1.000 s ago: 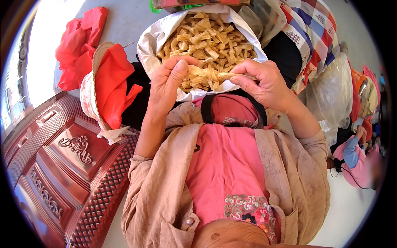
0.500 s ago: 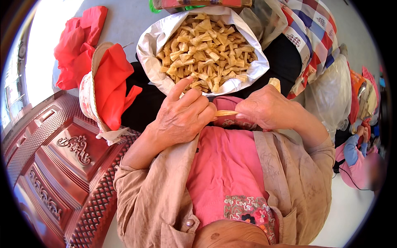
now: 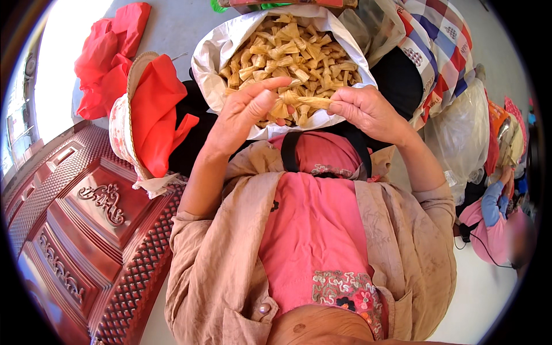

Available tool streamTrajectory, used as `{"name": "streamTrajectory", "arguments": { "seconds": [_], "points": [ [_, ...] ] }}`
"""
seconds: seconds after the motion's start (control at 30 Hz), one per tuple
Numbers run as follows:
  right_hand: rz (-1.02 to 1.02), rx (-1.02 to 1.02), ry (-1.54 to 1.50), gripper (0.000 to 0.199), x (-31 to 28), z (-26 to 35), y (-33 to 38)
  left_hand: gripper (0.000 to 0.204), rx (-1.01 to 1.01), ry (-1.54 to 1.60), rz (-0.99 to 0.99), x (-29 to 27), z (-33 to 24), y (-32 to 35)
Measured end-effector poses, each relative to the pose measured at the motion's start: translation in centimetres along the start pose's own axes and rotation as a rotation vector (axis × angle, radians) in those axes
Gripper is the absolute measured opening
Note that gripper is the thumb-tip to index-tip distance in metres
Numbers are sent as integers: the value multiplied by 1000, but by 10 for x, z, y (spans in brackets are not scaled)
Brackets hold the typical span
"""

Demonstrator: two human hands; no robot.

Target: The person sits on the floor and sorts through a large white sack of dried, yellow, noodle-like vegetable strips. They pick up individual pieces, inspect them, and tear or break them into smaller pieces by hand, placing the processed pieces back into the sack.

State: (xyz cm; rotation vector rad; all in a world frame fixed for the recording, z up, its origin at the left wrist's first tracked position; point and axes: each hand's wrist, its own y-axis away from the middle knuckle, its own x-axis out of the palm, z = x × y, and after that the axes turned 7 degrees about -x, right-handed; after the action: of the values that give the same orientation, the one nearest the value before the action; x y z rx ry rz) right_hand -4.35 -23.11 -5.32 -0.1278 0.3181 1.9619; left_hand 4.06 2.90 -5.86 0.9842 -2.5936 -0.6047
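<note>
In front of me a white sack (image 3: 208,66) stands with its mouth rolled back, full of tan, dry-looking knotted strips (image 3: 290,54). My right hand (image 3: 368,112) pinches the end of one such tan strip (image 3: 313,102) between thumb and fingers, over the near rim. The strip stretches left toward my left hand (image 3: 244,115). That hand has its thumb raised and its index finger stretched out, apart from each other. Its other fingertips show partly beneath the strip's left end, where the strip blends with the heap behind.
A hat (image 3: 126,123) with red cloth (image 3: 158,115) lies at left, beside a dark red embossed door panel (image 3: 103,201). More red cloth (image 3: 109,63) lies beyond. A checked bag (image 3: 440,46) and clear plastic (image 3: 454,135) are at right. Another person (image 3: 491,224) sits far right.
Both hands have moved forward from near my lap to over the sack's near rim. My left hand has opened from its closed grip; the right still pinches a strip.
</note>
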Motion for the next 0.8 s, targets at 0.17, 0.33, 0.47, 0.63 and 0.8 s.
{"name": "streamTrajectory", "arguments": {
  "seconds": [0.17,0.33,0.47,0.63,0.8],
  "points": [
    [-56,25,-51,21,4,-1,-1,36,-51,-63,-15,13,8,1],
    [-70,22,23,21,4,4,-2,34,-104,137,-30,20,1,5],
    [-97,-56,115,18,6,4,1,34,-168,483,47,23,0,6],
    [-37,-340,203,14,-9,6,16,33,-324,621,139,42,-30,42],
    [158,-381,128,14,-15,26,39,36,-368,390,264,39,-48,74]
  ]
}}
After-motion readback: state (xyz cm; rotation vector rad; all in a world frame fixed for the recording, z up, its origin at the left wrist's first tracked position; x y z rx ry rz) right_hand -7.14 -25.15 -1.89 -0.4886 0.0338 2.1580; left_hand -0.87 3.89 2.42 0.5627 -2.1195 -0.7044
